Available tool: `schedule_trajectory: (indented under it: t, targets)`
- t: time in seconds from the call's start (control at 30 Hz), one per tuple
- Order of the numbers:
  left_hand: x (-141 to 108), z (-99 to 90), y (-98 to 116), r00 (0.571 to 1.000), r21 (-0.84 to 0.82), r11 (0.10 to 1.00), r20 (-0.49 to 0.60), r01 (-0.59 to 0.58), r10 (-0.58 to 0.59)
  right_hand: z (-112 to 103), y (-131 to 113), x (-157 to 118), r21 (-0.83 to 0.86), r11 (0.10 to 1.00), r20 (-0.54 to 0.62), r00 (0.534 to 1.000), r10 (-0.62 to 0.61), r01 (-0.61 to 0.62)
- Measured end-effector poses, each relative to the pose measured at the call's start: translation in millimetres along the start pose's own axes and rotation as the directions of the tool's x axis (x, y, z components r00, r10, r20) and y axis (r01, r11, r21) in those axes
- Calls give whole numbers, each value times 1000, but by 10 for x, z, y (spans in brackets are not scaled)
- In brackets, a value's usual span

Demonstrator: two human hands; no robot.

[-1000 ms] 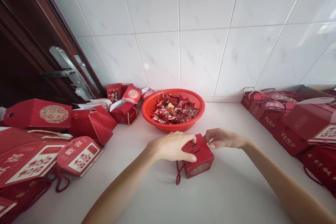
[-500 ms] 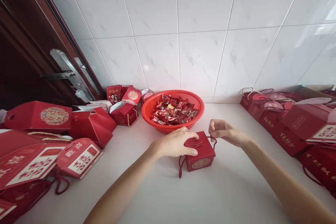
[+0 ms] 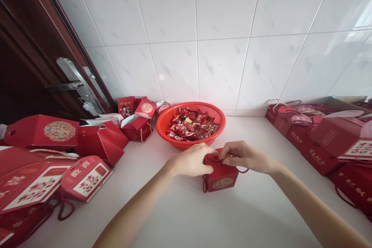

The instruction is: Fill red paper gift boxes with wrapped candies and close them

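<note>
Left hand: [image 3: 193, 161] half-open and palm down at centre frame, thumb and fingers spread across the top of the small red box, gripping it.
Right hand: [image 3: 248, 157] just right of centre, thumb and forefinger drawn close together at the box top; whether they pinch a flap edge or cord cannot be told.
Small red box: [image 3: 222, 178] upright below centre frame, gold medallion facing the viewer.
Cords: one dark red loop [image 3: 205, 184] hangs at the box's left side, another [image 3: 243, 170] shows at its right, below the right hand.
Basket: [image 3: 162, 128] orange-red, just behind the hands, holding wrapped sweets [image 3: 188, 124].
Box groups: red cartons [image 3: 61, 131] at left of frame, more [image 3: 318, 159] at right.
Risks, judged: uneven finger pressure could crease the thin card or tear a slot; a cord tugged on one side could tip or skew the box.
Obscured: fingers cover part of the box top; outermost cartons are cut off by the frame edges.
</note>
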State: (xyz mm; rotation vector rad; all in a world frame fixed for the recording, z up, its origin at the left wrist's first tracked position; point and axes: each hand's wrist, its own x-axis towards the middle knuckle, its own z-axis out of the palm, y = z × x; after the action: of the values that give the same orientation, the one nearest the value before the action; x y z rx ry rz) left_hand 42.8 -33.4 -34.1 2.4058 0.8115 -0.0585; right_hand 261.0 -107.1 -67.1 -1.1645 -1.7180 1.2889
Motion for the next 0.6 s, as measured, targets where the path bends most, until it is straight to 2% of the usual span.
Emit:
schedule_trajectory:
  t: [0.13,0.2,0.3,0.37,0.43,0.5,0.6]
  targets:
    - [-12,-13,-22,999,-37,998,-26,-46,45,18,10,7,-46,999,-16,1000,17,-17]
    - [-23,-24,-21,998,-105,993,-48,-50,45,34,-12,6,-69,997,-27,999,27,-29]
    - [-66,-75,19,998,-346,937,-52,-43,26,76,-63,0,-106,994,-36,999,31,-34]
    - [-114,-123,65,997,-530,845,-64,-73,46,112,-97,-5,-122,992,-48,999,18,-24]
    - [-163,-159,110,986,-651,741,-127,-164,106,153,-128,-10,-127,992,-82,997,-7,-4]
    - [-203,-164,142,957,-676,678,-225,-288,182,196,-161,-16,-123,992,-139,989,-51,34]
    - [-230,-109,161,883,-507,729,-347,-461,316,264,-235,-39,-113,985,-243,958,-154,129]
